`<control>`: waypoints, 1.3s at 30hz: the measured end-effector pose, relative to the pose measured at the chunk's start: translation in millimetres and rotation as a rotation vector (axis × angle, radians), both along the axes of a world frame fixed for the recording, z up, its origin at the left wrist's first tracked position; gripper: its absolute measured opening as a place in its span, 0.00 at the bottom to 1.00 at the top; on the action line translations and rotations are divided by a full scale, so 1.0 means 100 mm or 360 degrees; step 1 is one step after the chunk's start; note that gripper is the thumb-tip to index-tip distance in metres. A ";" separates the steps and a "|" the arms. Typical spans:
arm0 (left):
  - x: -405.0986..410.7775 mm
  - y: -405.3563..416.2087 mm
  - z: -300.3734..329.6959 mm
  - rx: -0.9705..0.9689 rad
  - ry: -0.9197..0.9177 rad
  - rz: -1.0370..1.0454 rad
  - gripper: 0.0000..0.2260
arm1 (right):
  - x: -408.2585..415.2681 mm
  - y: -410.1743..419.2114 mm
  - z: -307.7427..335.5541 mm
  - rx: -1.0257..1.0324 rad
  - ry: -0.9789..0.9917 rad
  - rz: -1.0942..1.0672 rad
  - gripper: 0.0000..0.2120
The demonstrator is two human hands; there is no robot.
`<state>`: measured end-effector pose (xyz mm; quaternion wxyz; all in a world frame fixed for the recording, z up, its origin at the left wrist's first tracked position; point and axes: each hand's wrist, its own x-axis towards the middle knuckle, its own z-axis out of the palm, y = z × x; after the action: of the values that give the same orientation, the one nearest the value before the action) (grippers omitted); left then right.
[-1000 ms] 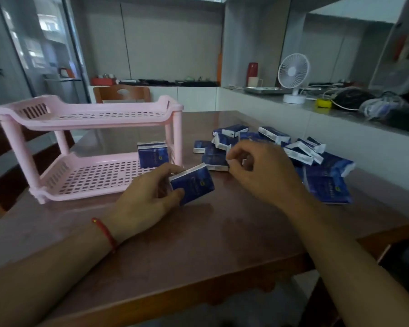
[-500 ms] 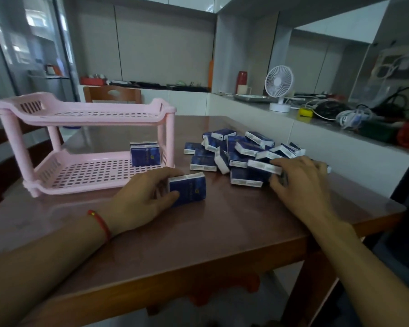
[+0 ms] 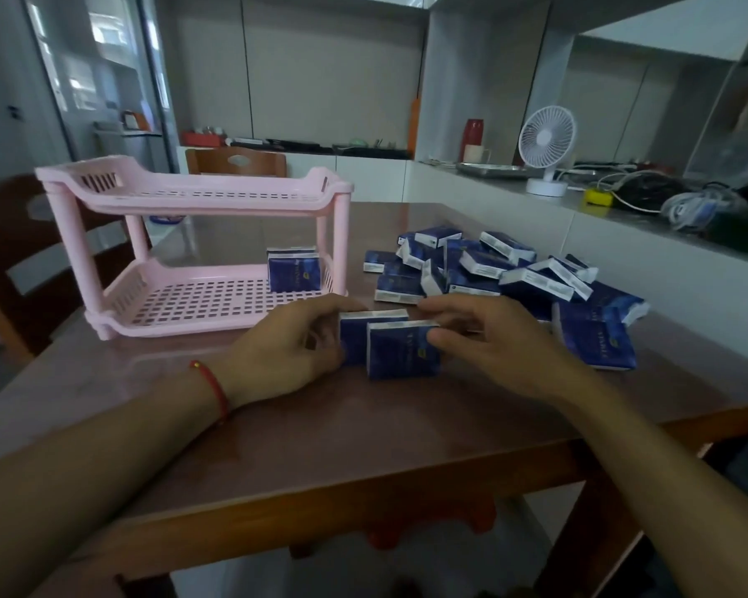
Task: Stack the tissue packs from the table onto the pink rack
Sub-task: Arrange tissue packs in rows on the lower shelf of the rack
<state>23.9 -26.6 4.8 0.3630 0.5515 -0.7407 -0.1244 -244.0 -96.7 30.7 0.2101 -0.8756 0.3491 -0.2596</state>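
Since half a second ago: right hand [image 3: 489, 338] back from the pile, now at the near middle of the counter [image 3: 320, 433], bringing a second pack [image 3: 402, 349] up against the first pack [image 3: 355, 336] held by the left hand [image 3: 286, 343]. One pack before, two now, standing on edge side by side, front one overlapping the back one.

Near counter edge running across below the forearms, with bare surface between edge and hands. Right corner of the counter beside the right forearm. Open strip between hands and rack [image 3: 191, 252], lower shelf front open toward the hands.

Left hand curled, fingers on the left end of the back pack, grasping it. Right hand partly closed, thumb on the right edge of the front pack, fingers over its top, gripping it.

Farther: one pack [image 3: 293, 274] standing at the right end of the lower shelf; upper shelf bare. Pile [image 3: 493, 269] of loose packs right of the rack, just behind the right hand. Fan [image 3: 546, 144] on the ledge beyond.
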 end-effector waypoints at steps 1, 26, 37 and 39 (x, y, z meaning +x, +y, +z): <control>-0.01 0.01 0.02 0.0062 0.0068 -0.0061 0.25 | 0.06 0.00 -0.01 -0.0049 -0.0009 -0.0014 0.21; 0.57 0.11 0.34 -0.0128 0.0293 0.0294 0.18 | 0.61 -0.28 0.24 0.0081 -0.0279 0.0123 0.10; 0.85 -0.35 0.23 0.0072 0.0010 0.0618 0.20 | 1.42 -0.82 0.05 0.0086 -0.0253 -0.0067 0.16; 0.84 -0.41 0.27 0.0125 0.0005 0.0583 0.20 | 1.48 -0.89 -0.06 0.0155 -0.0470 -0.0148 0.15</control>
<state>107.5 -68.1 31.9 0.3589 0.6907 -0.6219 -0.0861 -95.7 -186.2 24.9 0.2890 -0.7996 0.3668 -0.3777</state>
